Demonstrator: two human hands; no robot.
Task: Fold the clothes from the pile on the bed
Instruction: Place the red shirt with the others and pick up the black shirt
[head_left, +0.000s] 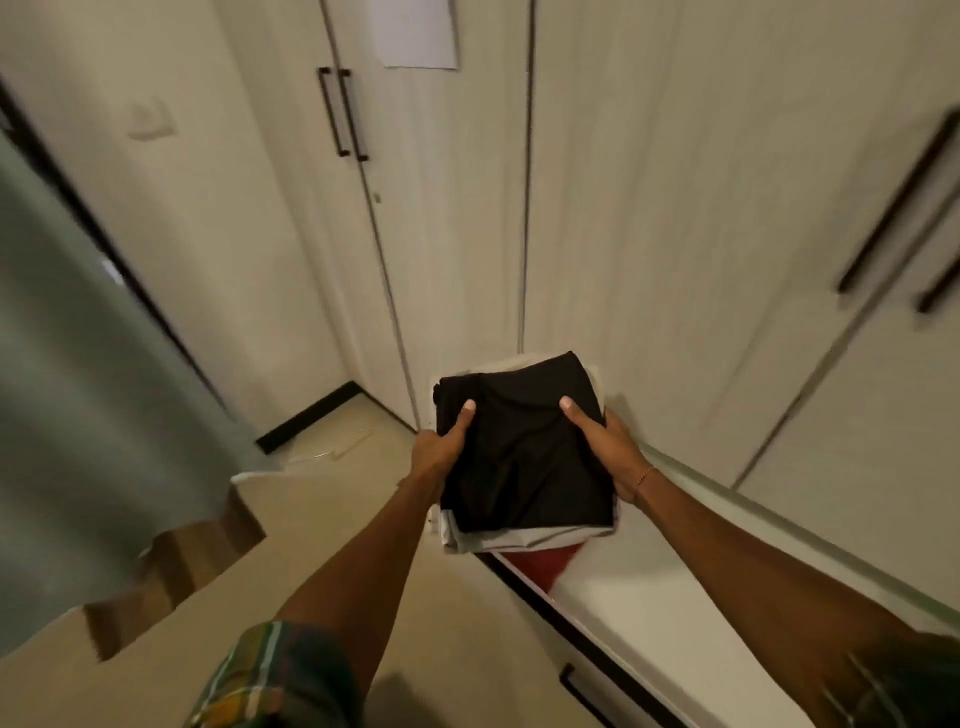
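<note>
Between both hands, folded stack (524, 457), black on top

There is a single view, taken from the person's head, wide-angled so that straight lines bow toward the edges. It looks forward and steeply down along both outstretched forearms to a stack of folded clothes (524, 447), which sits just below the middle of the frame and close to the lens. Beyond the stack, filling the upper half, stand pale wardrobe doors (447, 218) faced almost head-on. Left of the stack the floor (332, 499) drops away far below; right of it a white drawer (639, 603) runs toward the lower edge.
</note>
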